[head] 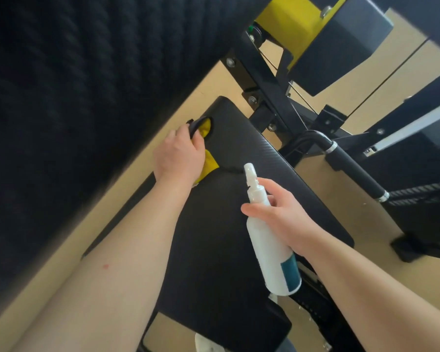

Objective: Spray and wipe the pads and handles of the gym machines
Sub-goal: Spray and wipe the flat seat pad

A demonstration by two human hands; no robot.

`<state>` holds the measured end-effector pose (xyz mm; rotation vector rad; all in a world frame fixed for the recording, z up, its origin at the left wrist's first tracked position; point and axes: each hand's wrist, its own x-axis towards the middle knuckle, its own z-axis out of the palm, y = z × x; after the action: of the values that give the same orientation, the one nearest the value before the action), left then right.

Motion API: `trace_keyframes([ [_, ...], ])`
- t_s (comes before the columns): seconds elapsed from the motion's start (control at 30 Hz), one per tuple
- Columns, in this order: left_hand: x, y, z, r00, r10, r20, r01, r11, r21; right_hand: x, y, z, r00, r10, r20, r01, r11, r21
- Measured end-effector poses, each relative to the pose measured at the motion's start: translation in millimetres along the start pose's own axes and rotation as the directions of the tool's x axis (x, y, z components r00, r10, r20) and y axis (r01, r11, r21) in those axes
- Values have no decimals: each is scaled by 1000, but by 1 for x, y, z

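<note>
- At the far left corner of the black bench pad [239,199], the left hand [179,156] is curled shut around a yellow cloth [210,162], pressing it against the pad's textured surface; a fold of the cloth also shows above the knuckles, beside a dark loop or cut-out at the pad's edge (I cannot tell which it is).
- Over the middle of the pad, the right hand [282,212] is wrapped around the neck of a white spray bottle [271,235], thumb across the front and a finger up near the spray head. The nozzle points away toward the cloth, and the bottle hangs clear of the pad, its teal-labelled base tilted back toward the person.
- The step in hand looks like wiping: the cloth is down on the pad while the bottle is held ready, and no mist is visible.
- Judging by how things lie, the next move calls for drawing the cloth back along the pad's length toward the near end, with another squirt ahead of it if the surface is dry.
- To the right, well apart from both hands, a black foam-gripped handle [356,171] sticks out from the machine frame [272,97] (untouched at present), and it is a likely later target for spray and cloth.
</note>
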<state>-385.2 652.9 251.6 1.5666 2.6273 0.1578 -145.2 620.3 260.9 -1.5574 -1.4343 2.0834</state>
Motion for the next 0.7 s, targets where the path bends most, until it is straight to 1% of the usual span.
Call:
trace_keyframes([
  [0.07,-15,-21,-2,1000,-25,1,25,1000,9,-3,-4,12,998,7,66,-3,998,-59],
  [0.17,-33,-47,-6,998,-66,11,66,998,25,-9,-2,34,998,-7,70,13,997,-79],
  [0.23,-45,-60,-7,997,-74,7,74,996,41,-16,1,48,998,-15,56,18,998,-59],
  [0.43,-89,-110,-15,994,-113,-1,113,991,72,-41,12,86,996,-18,83,22,999,-41],
  [0.6,-133,-158,-23,986,-164,19,163,985,50,-59,30,113,995,-16,102,11,998,56],
  [0.7,-157,-181,-29,983,-183,34,182,983,24,-70,38,134,994,-24,109,17,998,65],
])
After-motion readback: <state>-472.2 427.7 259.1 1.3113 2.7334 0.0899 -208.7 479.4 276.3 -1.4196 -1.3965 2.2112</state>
